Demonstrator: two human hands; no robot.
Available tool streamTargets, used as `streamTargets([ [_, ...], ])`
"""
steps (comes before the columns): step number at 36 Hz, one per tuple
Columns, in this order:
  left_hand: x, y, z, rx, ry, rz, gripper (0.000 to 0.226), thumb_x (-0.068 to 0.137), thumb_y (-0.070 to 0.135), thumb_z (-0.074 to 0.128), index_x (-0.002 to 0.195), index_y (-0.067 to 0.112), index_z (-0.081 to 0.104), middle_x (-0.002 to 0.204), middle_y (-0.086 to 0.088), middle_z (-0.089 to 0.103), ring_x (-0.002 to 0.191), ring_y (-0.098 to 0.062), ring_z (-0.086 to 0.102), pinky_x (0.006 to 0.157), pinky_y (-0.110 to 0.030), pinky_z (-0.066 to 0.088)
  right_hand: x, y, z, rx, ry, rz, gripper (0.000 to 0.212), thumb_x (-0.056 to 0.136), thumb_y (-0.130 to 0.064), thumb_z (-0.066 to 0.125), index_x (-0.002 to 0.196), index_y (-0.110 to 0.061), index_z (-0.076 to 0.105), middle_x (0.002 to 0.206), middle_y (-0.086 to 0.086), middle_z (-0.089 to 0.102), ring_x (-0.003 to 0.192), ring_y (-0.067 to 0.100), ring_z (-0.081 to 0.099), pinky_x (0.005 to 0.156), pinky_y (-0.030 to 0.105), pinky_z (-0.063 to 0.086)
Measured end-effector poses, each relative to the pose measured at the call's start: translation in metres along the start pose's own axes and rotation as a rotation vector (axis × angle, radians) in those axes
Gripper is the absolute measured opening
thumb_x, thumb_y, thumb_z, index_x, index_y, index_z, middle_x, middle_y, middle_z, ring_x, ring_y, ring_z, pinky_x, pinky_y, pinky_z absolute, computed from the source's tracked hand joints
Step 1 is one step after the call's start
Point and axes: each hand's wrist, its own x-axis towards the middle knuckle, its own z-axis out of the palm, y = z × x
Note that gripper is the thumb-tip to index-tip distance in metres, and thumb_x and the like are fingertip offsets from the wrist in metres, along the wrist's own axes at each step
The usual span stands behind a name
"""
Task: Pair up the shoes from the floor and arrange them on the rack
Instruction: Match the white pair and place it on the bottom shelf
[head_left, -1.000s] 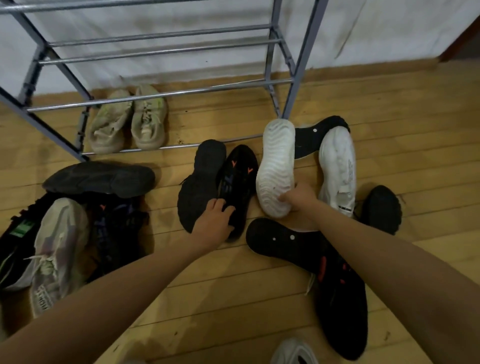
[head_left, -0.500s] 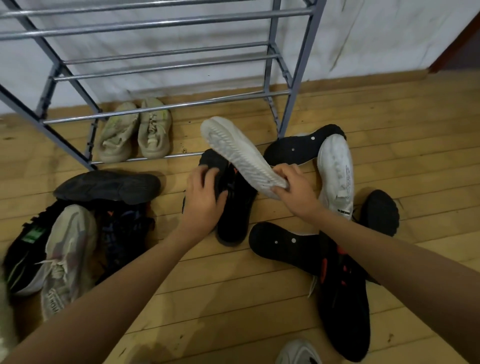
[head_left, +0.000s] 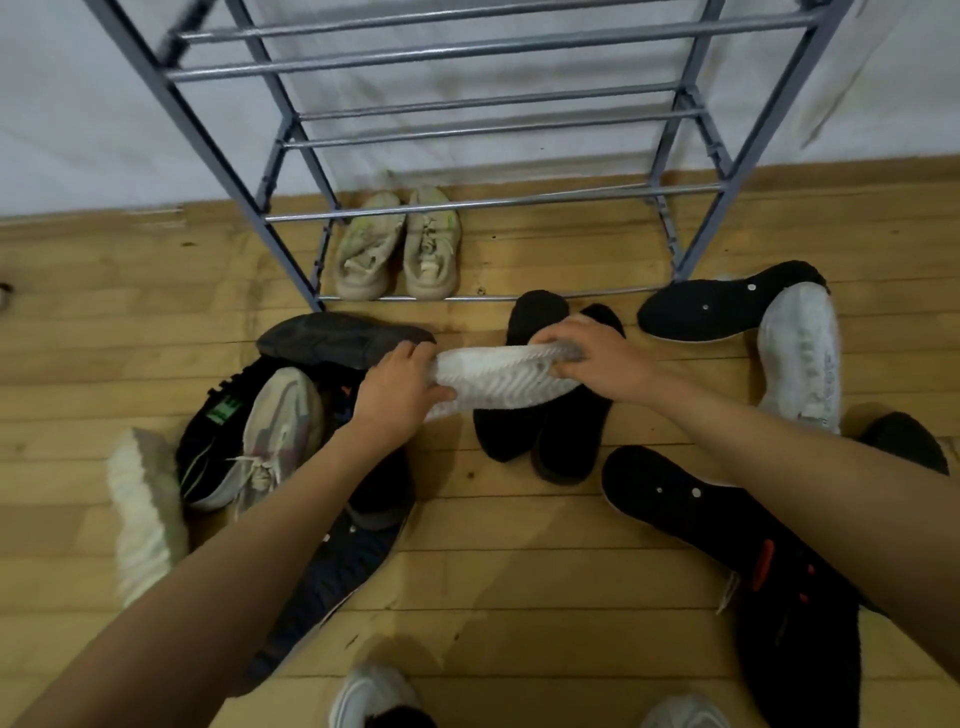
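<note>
white shoe (head_left: 498, 382) mid-frame, sole up | left hand (head_left: 400, 389) clamped on one end | right hand (head_left: 597, 358) clamped on the other

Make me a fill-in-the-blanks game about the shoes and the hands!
1. Both hands hold one ____ shoe with its sole facing up.
2. The left hand and the right hand each have a grip on one ____ of that shoe.
3. The beige pair sits on the rack's ____ shelf.

Missing words: white; end; bottom
</note>
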Motion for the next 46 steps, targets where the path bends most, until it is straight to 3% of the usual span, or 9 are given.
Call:
streamTargets([
  [7, -0.010, -0.025, 0.003, -0.419, -0.016, -0.241, 0.057, 0.079, 0.043, 0.070, 0.122, 0.009, 0.053, 0.112, -0.009, 0.062, 0.102, -0.025, 0.058, 0.077, -0.030, 0.041, 0.030, -0.037, 0.030, 0.063, 0.375, 0.129, 0.070, 0.087, -0.020, 0.063, 0.146, -0.013, 0.025, 0.145, 0.014, 0.025, 0.135, 0.029, 0.027, 0.103, 0.029, 0.027],
  [11, -0.014, -0.026, 0.001, -0.602, 0.015, -0.280, 0.042, 0.080, 0.039, 0.072, 0.101, 0.008, 0.052, 0.093, -0.009, 0.057, 0.084, -0.020, 0.053, 0.073, -0.034, 0.044, 0.037, -0.057, 0.045, 0.519, 0.202, 0.424, 0.099, 0.084, -0.050, 0.062, 0.150, -0.020, -0.004, 0.156, 0.008, 0.015, 0.137, 0.029, 0.031, 0.104, 0.039, 0.039],
  [16, -0.017, -0.012, 0.004, -0.707, 0.009, -0.245, 0.036, 0.084, 0.029, 0.069, 0.105, 0.005, 0.052, 0.096, -0.010, 0.056, 0.088, -0.022, 0.054, 0.074, -0.035, 0.045, 0.045, -0.072, 0.052, 0.613, 0.078, 0.458, 0.110, 0.074, -0.058, 0.068, 0.148, -0.031, -0.010, 0.153, 0.003, 0.026, 0.127, 0.027, 0.045, 0.087, 0.046, 0.054],
  [20, -0.021, -0.002, 0.009, -0.487, 0.168, -0.146, 0.039, 0.083, 0.021, 0.068, 0.113, 0.005, 0.050, 0.107, -0.008, 0.050, 0.098, -0.022, 0.049, 0.076, -0.029, 0.039, 0.052, -0.078, 0.047, 0.749, 0.105, 0.490, 0.104, 0.073, -0.052, 0.073, 0.150, -0.028, 0.008, 0.148, 0.003, 0.030, 0.128, 0.028, 0.045, 0.088, 0.046, 0.054],
  [25, -0.030, 0.006, 0.020, -0.206, 0.220, 0.058, 0.047, 0.083, 0.017, 0.064, 0.125, 0.005, 0.049, 0.120, -0.013, 0.050, 0.110, -0.028, 0.047, 0.085, -0.045, 0.046, 0.053, -0.073, 0.045, 1.161, 0.203, 0.660, 0.045, 0.087, -0.014, 0.066, 0.128, -0.005, 0.046, 0.101, 0.013, 0.061, 0.095, 0.030, 0.063, 0.079, 0.049, 0.056],
  [30, -0.031, 0.008, 0.029, -0.244, 0.136, 0.245, 0.036, 0.083, 0.021, 0.068, 0.116, 0.007, 0.063, 0.121, -0.012, 0.057, 0.114, -0.030, 0.052, 0.096, -0.044, 0.044, 0.035, -0.041, 0.036, 1.251, 0.262, 0.617, 0.046, 0.086, 0.004, 0.057, 0.129, -0.008, 0.046, 0.118, 0.016, 0.059, 0.105, 0.031, 0.060, 0.077, 0.048, 0.055],
  [35, -0.019, 0.015, 0.029, -0.493, 0.191, 0.007, 0.051, 0.079, 0.027, 0.072, 0.125, 0.014, 0.054, 0.128, -0.008, 0.044, 0.120, -0.023, 0.039, 0.096, -0.020, 0.027, 0.021, -0.018, 0.021, 1.320, 0.172, 0.532, 0.044, 0.087, -0.001, 0.061, 0.128, -0.012, 0.049, 0.116, 0.011, 0.063, 0.107, 0.029, 0.062, 0.075, 0.047, 0.055],
  [38, -0.007, 0.021, 0.022, -0.694, -0.018, -0.207, 0.078, 0.074, 0.038, 0.077, 0.138, 0.015, 0.038, 0.135, -0.003, 0.042, 0.123, -0.019, 0.043, 0.100, -0.028, 0.037, 0.017, -0.009, 0.019, 1.375, 0.151, 0.500, 0.037, 0.089, -0.006, 0.060, 0.125, -0.014, 0.052, 0.117, 0.010, 0.064, 0.106, 0.028, 0.063, 0.069, 0.043, 0.057],
  [46, 0.000, 0.048, 0.026, -0.988, -0.362, -0.307, 0.052, 0.078, 0.028, 0.075, 0.122, 0.008, 0.055, 0.112, -0.008, 0.067, 0.101, -0.023, 0.065, 0.089, -0.042, 0.055, 0.010, 0.005, 0.004, 1.284, 0.175, 0.545, 0.021, 0.093, -0.009, 0.056, 0.113, -0.014, 0.058, 0.108, 0.007, 0.067, 0.098, 0.024, 0.064, 0.065, 0.039, 0.056],
])
